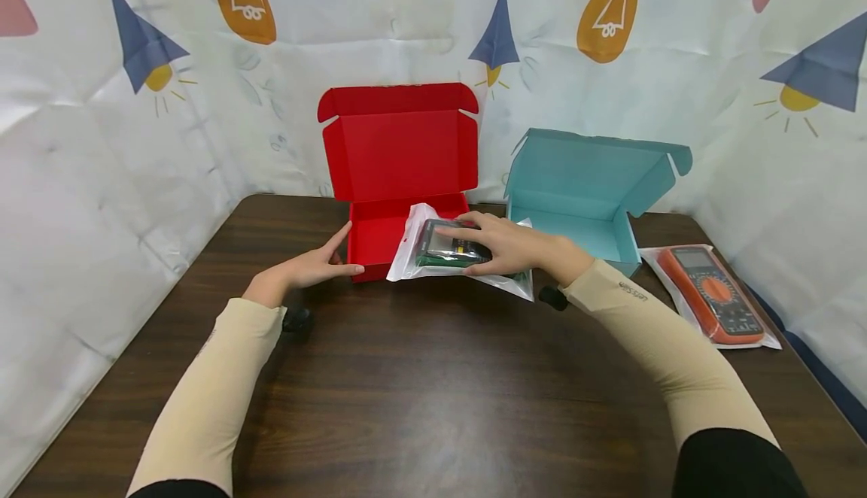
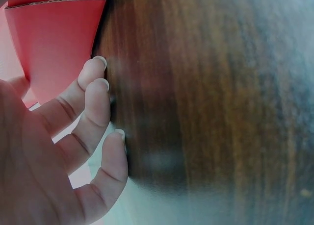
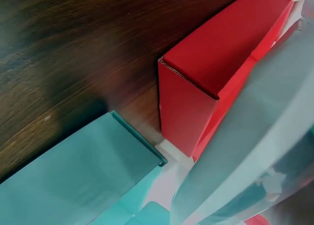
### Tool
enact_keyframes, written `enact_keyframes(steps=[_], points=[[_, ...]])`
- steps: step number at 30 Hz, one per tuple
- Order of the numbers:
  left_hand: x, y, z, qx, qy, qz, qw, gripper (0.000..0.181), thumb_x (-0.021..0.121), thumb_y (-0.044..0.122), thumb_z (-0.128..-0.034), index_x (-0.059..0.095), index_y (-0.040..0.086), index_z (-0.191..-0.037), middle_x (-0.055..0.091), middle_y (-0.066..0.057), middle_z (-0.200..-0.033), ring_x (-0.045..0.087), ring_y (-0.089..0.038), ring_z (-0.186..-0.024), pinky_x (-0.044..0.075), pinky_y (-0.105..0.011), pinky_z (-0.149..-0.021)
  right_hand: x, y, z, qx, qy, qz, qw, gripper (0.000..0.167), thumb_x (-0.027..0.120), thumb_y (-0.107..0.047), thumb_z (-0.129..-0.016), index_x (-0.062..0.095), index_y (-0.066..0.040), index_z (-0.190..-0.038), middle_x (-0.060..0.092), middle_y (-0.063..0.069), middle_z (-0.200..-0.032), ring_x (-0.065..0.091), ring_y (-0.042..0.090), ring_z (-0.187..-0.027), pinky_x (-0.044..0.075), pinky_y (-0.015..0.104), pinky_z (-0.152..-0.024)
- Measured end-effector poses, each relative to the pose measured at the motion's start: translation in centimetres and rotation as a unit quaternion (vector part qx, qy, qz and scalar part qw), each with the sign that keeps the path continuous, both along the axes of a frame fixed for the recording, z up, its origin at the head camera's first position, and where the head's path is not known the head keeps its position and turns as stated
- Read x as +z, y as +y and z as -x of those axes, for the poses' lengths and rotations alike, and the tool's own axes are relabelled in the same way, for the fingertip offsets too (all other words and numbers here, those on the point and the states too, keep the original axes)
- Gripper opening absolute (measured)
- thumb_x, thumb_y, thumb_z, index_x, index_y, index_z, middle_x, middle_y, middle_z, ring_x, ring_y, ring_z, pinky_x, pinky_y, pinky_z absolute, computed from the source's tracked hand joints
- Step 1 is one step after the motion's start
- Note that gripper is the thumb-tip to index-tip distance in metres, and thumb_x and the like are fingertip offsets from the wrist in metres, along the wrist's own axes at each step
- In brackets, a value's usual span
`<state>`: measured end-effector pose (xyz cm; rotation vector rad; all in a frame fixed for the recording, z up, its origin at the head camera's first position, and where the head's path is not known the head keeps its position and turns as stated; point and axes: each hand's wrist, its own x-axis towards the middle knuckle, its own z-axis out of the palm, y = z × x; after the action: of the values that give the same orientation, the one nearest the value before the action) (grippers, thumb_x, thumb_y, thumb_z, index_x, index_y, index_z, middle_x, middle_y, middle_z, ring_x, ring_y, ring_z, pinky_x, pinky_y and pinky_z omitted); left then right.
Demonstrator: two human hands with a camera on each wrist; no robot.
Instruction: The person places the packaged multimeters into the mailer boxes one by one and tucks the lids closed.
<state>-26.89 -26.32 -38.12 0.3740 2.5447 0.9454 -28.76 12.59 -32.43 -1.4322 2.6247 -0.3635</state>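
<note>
My right hand [image 1: 511, 246] grips a clear plastic bag holding a green-and-black meter [image 1: 443, 241] with a grey screen. The bagged meter is tilted over the front right of an open red box [image 1: 375, 231], whose lid stands up at the back. In the right wrist view the bag [image 3: 255, 137] covers the right side, and the fingers are hidden. At the red box's front left corner is my left hand [image 1: 305, 268], its index finger and thumb spread against the box. The left wrist view shows its other fingers [image 2: 98, 102] loosely bent, beside the red wall, holding nothing.
To the right of the red box stands an open teal box [image 1: 576, 216], lid raised. An orange multimeter [image 1: 714, 291] in a clear bag lies near the right edge of the dark wooden table [image 1: 433, 408]. A patterned white cloth [image 1: 406, 39] hangs behind and at both sides.
</note>
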Motion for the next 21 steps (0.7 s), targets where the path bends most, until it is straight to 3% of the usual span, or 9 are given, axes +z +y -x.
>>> enact_keyframes(steps=[21], points=[[0.1, 0.0, -0.2, -0.001, 0.002, -0.004, 1.0000, 0.108, 0.066, 0.049, -0.0955, -0.011, 0.021, -0.165, 0.058, -0.014, -0.106, 0.056, -0.027, -0.099, 0.046, -0.040, -0.085, -1.4, -3.2, 2.9, 0.003, 0.027, -0.016, 0.9995, 0.082, 0.074, -0.037, -0.092, 0.033, -0.024, -0.162, 0.039, 0.015, -0.153, 0.044, 0.030, -0.131, 0.046, 0.048, -0.105]])
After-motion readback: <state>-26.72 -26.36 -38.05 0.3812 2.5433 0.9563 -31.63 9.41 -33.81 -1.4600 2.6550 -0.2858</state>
